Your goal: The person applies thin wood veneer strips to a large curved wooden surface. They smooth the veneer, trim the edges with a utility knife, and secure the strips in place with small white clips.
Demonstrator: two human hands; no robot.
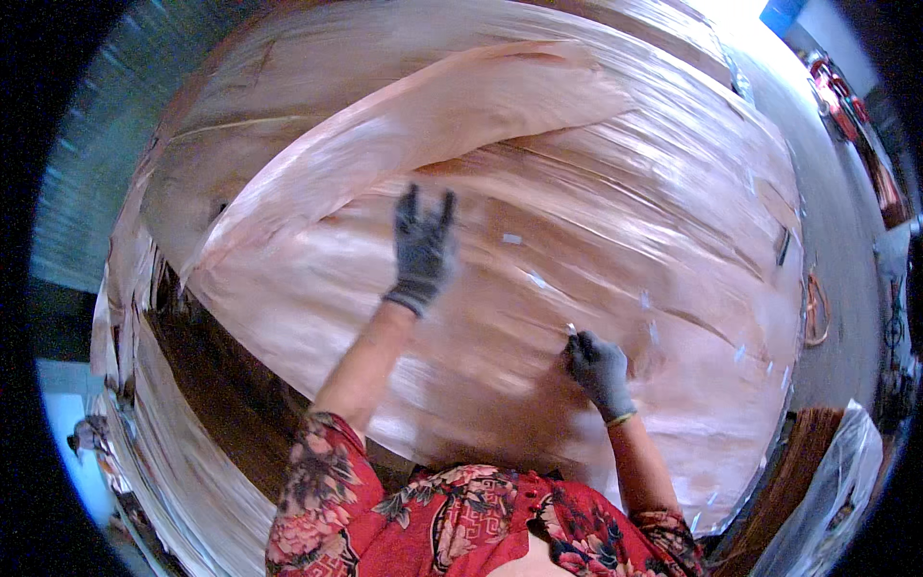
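Observation:
A wide pinkish-brown sheet of thin wood veneer (461, 356) lies in front of me, rippled and shiny. My left hand (423, 250), in a dark grey glove, hovers over or touches its middle; I cannot tell which. Its fingers are spread with nothing between them, and slightly blurred. My right hand (601, 373), in a grey glove, is closed in a pinch near the sheet. A small white piece (571, 329) pokes out at its fingertips, too small to name. Beyond my left hand, a loose veneer piece (413, 115) curls up. Small pale tape-like patches (536, 280) dot the surface.
A dark gap (231, 356) opens along the sheet's left edge, beside more layered sheets (202, 481). At the lower right, brown material (803, 462) lies beside clear plastic (827, 500). Red equipment (836, 101) stands on the grey floor (836, 231) at the far right.

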